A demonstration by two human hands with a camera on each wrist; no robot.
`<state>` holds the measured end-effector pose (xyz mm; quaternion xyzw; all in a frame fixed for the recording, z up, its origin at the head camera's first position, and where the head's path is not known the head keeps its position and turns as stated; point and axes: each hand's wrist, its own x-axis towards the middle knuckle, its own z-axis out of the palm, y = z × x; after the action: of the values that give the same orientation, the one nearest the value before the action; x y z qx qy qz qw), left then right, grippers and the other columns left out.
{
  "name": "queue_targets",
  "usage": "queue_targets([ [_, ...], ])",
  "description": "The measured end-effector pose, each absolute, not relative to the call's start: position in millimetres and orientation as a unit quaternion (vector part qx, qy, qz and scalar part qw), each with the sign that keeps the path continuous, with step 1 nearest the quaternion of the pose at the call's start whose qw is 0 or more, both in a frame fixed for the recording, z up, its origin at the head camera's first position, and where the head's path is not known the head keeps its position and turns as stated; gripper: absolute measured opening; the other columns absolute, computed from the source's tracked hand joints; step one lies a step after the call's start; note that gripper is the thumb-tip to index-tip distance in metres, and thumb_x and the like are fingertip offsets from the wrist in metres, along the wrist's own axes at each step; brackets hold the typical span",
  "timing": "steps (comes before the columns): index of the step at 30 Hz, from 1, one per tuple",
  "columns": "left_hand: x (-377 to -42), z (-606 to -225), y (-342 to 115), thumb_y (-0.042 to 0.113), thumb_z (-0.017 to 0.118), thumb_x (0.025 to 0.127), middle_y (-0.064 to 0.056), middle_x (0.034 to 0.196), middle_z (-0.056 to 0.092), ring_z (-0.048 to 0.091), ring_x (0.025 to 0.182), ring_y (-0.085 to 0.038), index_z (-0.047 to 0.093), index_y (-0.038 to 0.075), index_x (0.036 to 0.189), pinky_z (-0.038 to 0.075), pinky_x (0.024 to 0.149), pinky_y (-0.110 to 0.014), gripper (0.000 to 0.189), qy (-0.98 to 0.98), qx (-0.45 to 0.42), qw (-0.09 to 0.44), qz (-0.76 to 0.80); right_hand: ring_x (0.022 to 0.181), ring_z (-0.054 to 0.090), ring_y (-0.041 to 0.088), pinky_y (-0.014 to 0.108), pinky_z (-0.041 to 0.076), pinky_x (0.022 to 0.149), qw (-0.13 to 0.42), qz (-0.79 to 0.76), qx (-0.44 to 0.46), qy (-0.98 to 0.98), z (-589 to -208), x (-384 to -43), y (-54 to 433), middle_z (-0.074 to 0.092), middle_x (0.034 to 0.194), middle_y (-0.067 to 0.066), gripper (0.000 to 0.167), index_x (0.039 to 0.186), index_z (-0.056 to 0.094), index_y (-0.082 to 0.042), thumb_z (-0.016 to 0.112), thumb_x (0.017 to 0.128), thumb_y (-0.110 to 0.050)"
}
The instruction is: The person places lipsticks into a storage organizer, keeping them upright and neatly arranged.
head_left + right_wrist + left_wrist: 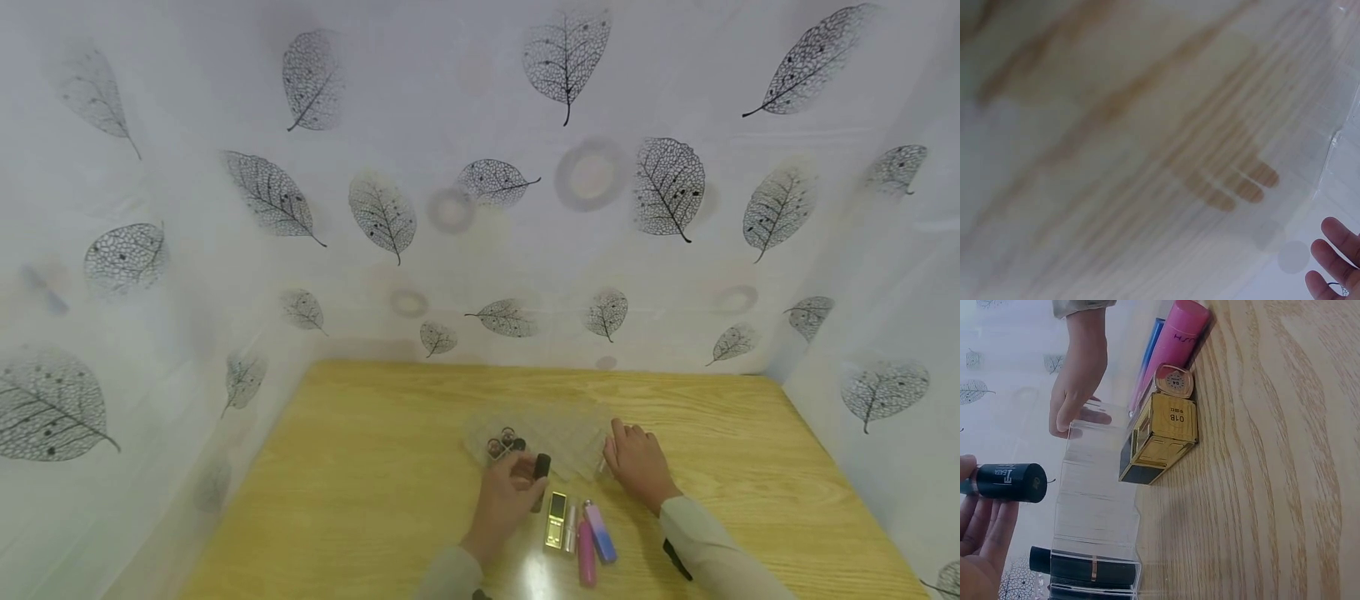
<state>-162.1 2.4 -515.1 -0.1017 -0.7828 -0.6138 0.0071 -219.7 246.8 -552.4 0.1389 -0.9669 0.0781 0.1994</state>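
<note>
My left hand [504, 502] holds a black lipstick tube [541, 468] upright over the table, in front of a clear compartmented organizer [558, 433]. The left wrist view shows thumb and fingers around this black tube [1013, 482], which bears pale lettering. Several dark tubes [495, 448] stand in the organizer's left end; one black tube [1094, 570] with a gold band shows through its clear wall. At the organizer's right end is my right hand [641, 462], touching or close to it. The fingers [1335, 259] look relaxed and slightly spread in the right wrist view.
In front of the organizer lie a gold lipstick [556, 521], a slim silvery-pink tube [570, 528], a bright pink tube [587, 554] and a purple-blue tube [600, 532]. White curtains [480, 250] with leaf prints surround the wooden table [360, 467].
</note>
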Motion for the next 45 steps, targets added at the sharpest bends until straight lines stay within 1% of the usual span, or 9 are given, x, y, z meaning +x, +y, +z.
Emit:
queue_targets([
  [6, -164, -512, 1, 0.009, 0.071, 0.079, -0.004, 0.091, 0.068, 0.063, 0.081, -0.005, 0.063, 0.008, 0.103, 0.053, 0.073, -0.013, 0.026, -0.791, -0.091, 0.013, -0.605, 0.064, 0.052, 0.026, 0.045, 0.046, 0.059, 0.201, 0.081, 0.139, -0.966, -554, -221, 247, 0.052, 0.063, 0.006, 0.014, 0.092, 0.047, -0.003, 0.049, 0.090, -0.016],
  [9, -165, -508, 0, 0.009, 0.071, 0.078, -0.004, 0.091, 0.068, 0.063, 0.080, -0.006, 0.063, 0.007, 0.104, 0.053, 0.073, -0.014, 0.027, -0.793, -0.089, 0.019, -0.602, 0.064, 0.053, 0.027, 0.045, 0.046, 0.060, 0.199, 0.082, 0.139, -0.967, -553, -220, 247, 0.052, 0.064, 0.007, 0.014, 0.093, 0.047, -0.002, 0.049, 0.090, -0.016],
  [14, -170, -503, -4, 0.009, 0.073, 0.077, -0.007, 0.089, 0.069, 0.064, 0.079, -0.010, 0.063, 0.004, 0.100, 0.055, 0.072, -0.016, 0.025, -0.807, -0.117, 0.073, -0.574, 0.064, 0.052, 0.028, 0.045, 0.045, 0.059, 0.197, 0.081, 0.139, -0.967, -554, -221, 247, 0.051, 0.063, 0.007, 0.014, 0.091, 0.046, -0.002, 0.049, 0.091, -0.016],
  [16, -173, -502, -6, 0.009, 0.073, 0.077, -0.007, 0.086, 0.069, 0.063, 0.077, -0.010, 0.063, 0.004, 0.098, 0.055, 0.070, -0.016, 0.023, -0.812, -0.131, 0.099, -0.560, 0.064, 0.052, 0.028, 0.044, 0.045, 0.058, 0.198, 0.080, 0.139, -0.967, -554, -220, 247, 0.051, 0.063, 0.007, 0.014, 0.091, 0.046, -0.002, 0.049, 0.090, -0.016],
  [19, -179, -501, -8, 0.009, 0.072, 0.078, -0.007, 0.085, 0.068, 0.063, 0.075, -0.010, 0.063, 0.003, 0.097, 0.055, 0.067, -0.017, 0.022, -0.812, -0.147, 0.117, -0.553, 0.063, 0.052, 0.027, 0.044, 0.045, 0.057, 0.200, 0.080, 0.140, -0.966, -554, -220, 247, 0.051, 0.063, 0.007, 0.014, 0.092, 0.046, -0.002, 0.049, 0.090, -0.016],
  [25, -186, -498, -11, 0.009, 0.071, 0.081, -0.008, 0.088, 0.069, 0.064, 0.076, -0.010, 0.063, 0.004, 0.098, 0.055, 0.068, -0.016, 0.020, -0.795, -0.166, 0.115, -0.572, 0.064, 0.052, 0.027, 0.045, 0.045, 0.059, 0.199, 0.082, 0.141, -0.966, -554, -220, 248, 0.051, 0.063, 0.007, 0.014, 0.092, 0.047, -0.002, 0.049, 0.090, -0.016],
  [30, -191, -490, -10, 0.008, 0.071, 0.080, -0.008, 0.087, 0.069, 0.065, 0.074, -0.011, 0.064, 0.004, 0.098, 0.055, 0.066, -0.016, 0.020, -0.801, -0.167, 0.135, -0.559, 0.065, 0.053, 0.028, 0.046, 0.046, 0.060, 0.196, 0.083, 0.140, -0.967, -554, -221, 248, 0.052, 0.064, 0.007, 0.014, 0.093, 0.047, -0.002, 0.048, 0.091, -0.016],
  [36, -195, -485, -10, 0.005, 0.071, 0.080, -0.011, 0.091, 0.069, 0.067, 0.079, -0.017, 0.063, 0.001, 0.100, 0.055, 0.069, -0.013, 0.022, -0.794, -0.168, 0.128, -0.570, 0.065, 0.053, 0.028, 0.046, 0.046, 0.060, 0.195, 0.080, 0.141, -0.967, -553, -220, 248, 0.052, 0.064, 0.007, 0.014, 0.092, 0.046, -0.003, 0.048, 0.091, -0.016],
  [45, -202, -484, -7, 0.006, 0.071, 0.080, -0.012, 0.090, 0.069, 0.067, 0.078, -0.017, 0.063, 0.000, 0.099, 0.056, 0.068, -0.015, 0.022, -0.787, -0.168, 0.142, -0.576, 0.063, 0.052, 0.027, 0.044, 0.045, 0.058, 0.200, 0.078, 0.141, -0.966, -551, -219, 247, 0.051, 0.062, 0.006, 0.014, 0.091, 0.045, -0.003, 0.049, 0.090, -0.016],
])
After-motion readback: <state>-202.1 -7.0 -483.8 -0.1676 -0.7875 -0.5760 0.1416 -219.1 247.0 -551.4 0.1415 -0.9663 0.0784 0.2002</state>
